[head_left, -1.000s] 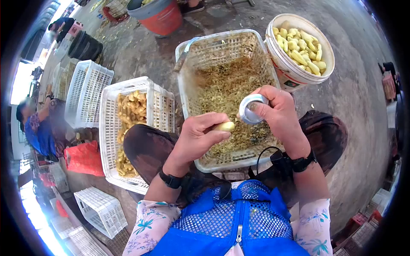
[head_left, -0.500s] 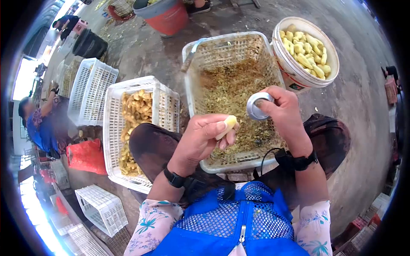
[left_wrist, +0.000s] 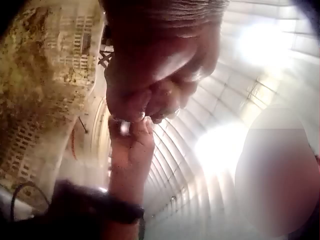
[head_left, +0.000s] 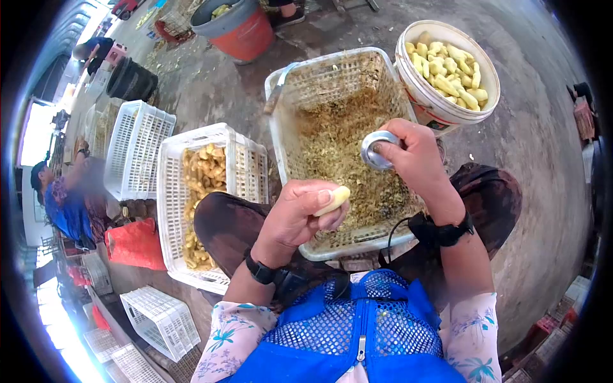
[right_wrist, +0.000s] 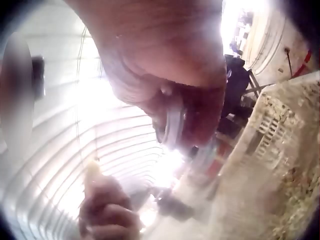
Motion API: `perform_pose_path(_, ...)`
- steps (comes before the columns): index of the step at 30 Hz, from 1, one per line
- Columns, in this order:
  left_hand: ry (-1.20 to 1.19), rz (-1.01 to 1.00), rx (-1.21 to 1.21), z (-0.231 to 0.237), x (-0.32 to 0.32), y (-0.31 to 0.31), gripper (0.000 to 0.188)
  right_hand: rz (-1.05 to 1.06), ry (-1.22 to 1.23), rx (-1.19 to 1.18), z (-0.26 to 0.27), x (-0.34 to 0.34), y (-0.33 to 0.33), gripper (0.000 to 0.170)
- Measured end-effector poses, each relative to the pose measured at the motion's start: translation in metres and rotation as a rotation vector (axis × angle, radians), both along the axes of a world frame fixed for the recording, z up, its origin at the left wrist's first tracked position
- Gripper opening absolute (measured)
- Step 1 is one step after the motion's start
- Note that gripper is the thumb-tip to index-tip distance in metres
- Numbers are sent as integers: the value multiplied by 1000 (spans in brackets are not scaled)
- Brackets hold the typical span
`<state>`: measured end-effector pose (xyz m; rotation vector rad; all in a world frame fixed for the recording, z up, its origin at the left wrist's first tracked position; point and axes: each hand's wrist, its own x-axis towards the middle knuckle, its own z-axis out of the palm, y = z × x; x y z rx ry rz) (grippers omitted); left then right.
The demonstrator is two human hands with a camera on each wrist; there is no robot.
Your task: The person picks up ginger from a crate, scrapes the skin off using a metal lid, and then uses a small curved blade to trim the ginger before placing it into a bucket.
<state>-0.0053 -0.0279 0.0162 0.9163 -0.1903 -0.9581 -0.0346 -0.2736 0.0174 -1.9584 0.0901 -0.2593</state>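
Note:
My left hand (head_left: 299, 214) pinches a small peeled piece of ginger (head_left: 333, 200), pale yellow, thumb on top and its rounded tip pointing up and right. In the right wrist view that ginger tip (right_wrist: 93, 172) sticks up from the blurred left fingers. My right hand (head_left: 416, 156) grips a round metal ring tool (head_left: 369, 156), with the thumb set into its opening. Its rim (right_wrist: 173, 122) shows between the fingers in the right wrist view. Both hands are above a white crate (head_left: 276, 140) of peelings, with a gap between ginger and ring. In the left wrist view the ginger is hidden.
A knife (head_left: 273, 100) lies across the crate's left rim. At the right stands a white bucket (head_left: 408, 83) of peeled ginger; at the left, a crate (head_left: 246, 159) holds unpeeled ginger. Beyond are a red sack (head_left: 135, 244), a red-grey bucket (head_left: 239, 38) and a seated person (head_left: 64, 198).
The hands have drawn apart. The ginger has tilted from sideways beside the ring to tip-up, a little lower. The right hand has risen slightly and turned the ring.

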Motion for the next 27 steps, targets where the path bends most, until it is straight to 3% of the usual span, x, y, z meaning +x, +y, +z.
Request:
perform_pose_path(2,-34,55,134,6,0,1,27,60,-15,155,15,-5,1,10)
perform_pose_path(6,-384,113,336,8,-3,-3,26,237,48,391,34,-15,8,9)
perform_pose_path(9,-506,35,457,17,-1,0,27,217,25,140,7,-9,5,10)
perform_pose_path(10,-582,33,418,21,-2,2,26,65,-85,-99,1,-5,5,17)
perform_pose_path(13,-803,56,397,36,-6,5,25,45,-21,-110,-2,-7,-6,21)
perform_pose_path(18,-1151,194,529,47,-8,-4,29,123,21,387,24,-27,-9,8)
perform_pose_path(21,-1316,245,575,52,-17,-16,26,212,33,474,34,-36,-8,7)
perform_pose_path(22,-1366,248,602,56,-20,-19,26,235,70,431,33,-35,-6,10)
perform_pose_path(25,-1476,286,639,70,-26,-25,22,51,-14,-125,-12,-25,-13,17)
perform_pose_path(27,-1486,291,645,71,-24,-23,22,1,-57,-16,-28,-29,-16,23)
